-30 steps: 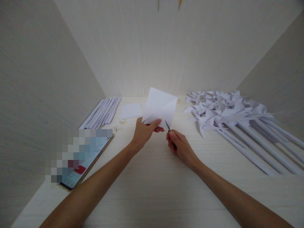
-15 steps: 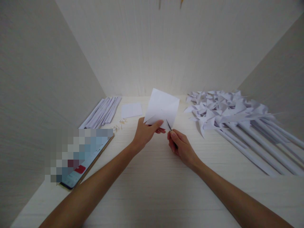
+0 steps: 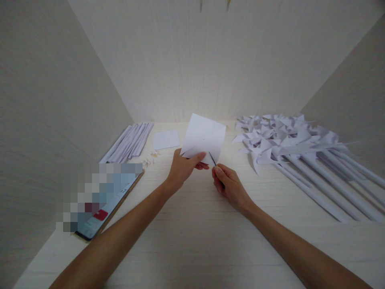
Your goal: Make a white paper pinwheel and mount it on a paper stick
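My left hand (image 3: 184,167) pinches the lower edge of a white square sheet of paper (image 3: 204,136), holding it tilted up above the table. The sheet shows diagonal creases and a slit near its lower corner. My right hand (image 3: 229,185) grips small scissors (image 3: 212,159), whose dark blades point up into the sheet's lower edge just right of my left thumb.
A pile of finished white paper pinwheels on rolled paper sticks (image 3: 300,152) fills the right side. Rolled paper sticks (image 3: 132,140) lie at the back left, next to a flat white square (image 3: 166,139) and small pale bits (image 3: 150,158). A phone (image 3: 102,200) rests at the left.
The paper has shifted slightly and the scissor blades have edged along its lower edge. Both hands stay in nearly the same place.
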The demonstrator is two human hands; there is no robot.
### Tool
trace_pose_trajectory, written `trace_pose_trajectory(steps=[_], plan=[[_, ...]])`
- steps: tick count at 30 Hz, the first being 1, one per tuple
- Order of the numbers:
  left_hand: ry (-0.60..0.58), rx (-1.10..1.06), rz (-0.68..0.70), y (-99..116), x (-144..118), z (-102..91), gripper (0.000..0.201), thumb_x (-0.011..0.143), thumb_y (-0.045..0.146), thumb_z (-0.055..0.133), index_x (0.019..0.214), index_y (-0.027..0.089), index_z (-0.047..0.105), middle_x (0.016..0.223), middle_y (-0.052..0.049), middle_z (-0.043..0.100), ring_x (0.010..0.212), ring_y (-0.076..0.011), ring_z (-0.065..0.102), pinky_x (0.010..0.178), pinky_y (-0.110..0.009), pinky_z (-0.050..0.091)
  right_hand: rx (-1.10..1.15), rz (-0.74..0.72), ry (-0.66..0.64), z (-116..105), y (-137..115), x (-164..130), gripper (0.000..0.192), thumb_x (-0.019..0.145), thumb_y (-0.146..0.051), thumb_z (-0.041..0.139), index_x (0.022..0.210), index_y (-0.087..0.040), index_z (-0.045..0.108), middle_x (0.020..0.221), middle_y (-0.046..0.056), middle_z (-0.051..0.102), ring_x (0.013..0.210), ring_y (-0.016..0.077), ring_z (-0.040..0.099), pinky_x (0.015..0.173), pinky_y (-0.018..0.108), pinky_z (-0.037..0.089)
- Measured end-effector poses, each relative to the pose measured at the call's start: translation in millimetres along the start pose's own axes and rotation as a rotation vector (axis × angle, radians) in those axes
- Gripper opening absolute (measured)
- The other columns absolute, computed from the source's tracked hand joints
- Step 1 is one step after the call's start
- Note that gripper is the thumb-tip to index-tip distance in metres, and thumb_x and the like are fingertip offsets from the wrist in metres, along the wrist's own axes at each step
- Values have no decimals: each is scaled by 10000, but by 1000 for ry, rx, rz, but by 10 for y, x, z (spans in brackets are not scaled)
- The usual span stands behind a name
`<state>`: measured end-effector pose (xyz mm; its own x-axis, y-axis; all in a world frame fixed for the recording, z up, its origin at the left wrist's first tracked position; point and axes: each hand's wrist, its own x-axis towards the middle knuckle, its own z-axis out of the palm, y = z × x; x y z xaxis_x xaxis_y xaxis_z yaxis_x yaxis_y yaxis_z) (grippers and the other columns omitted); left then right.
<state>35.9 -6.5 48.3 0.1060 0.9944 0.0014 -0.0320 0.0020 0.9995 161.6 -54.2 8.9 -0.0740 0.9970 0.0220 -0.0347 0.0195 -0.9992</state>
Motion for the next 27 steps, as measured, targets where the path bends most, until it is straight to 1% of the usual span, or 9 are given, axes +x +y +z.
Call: trace_pose_trajectory(steps=[18, 27], plan=[[-69, 4, -19, 19, -20, 13, 183, 603, 249, 637, 591, 72, 593, 504, -98, 645, 416, -142, 581, 421, -210, 449, 61, 37, -7, 7, -7, -1, 298, 795, -436, 404, 641, -182, 428, 365, -92, 331, 311, 44, 229, 302, 172, 150], [-68, -3, -29, -3, -33, 23, 178, 608, 241, 631, 583, 68, 595, 492, -93, 639, 418, -140, 577, 428, -216, 450, 65, 33, 2, 17, -12, -1, 300, 791, -443, 409, 649, -180, 431, 376, -92, 331, 313, 42, 240, 304, 170, 153]])
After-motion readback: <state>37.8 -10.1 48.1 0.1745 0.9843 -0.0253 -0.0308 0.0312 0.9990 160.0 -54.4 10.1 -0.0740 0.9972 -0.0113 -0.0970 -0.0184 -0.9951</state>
